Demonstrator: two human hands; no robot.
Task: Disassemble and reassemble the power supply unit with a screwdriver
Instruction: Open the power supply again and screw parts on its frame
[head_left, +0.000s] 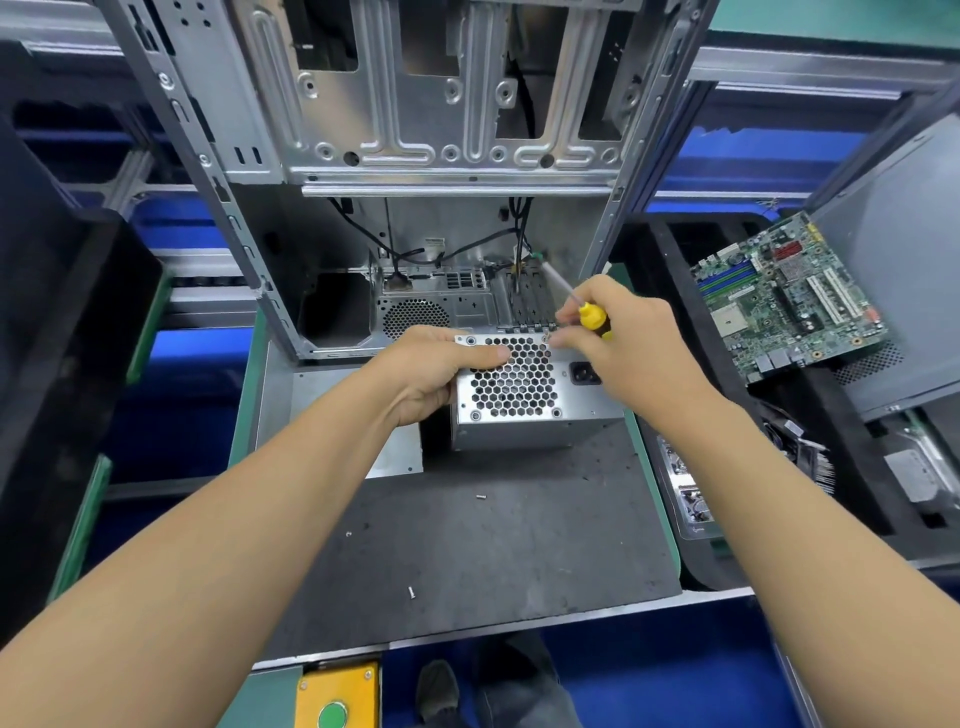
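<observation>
On the table mat our left hand (431, 371) clamps the PSU (519, 400) while our right (631, 345) pinches the screwdriver (589, 314); we should seat its tip squarely before turning

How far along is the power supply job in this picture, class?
Done: the power supply unit is out of the computer case, on the black mat; two loose screws lie there. In hand: left hand steadies it; right hand holds the yellow screwdriver. Left: grille screws remain; refitting.
</observation>
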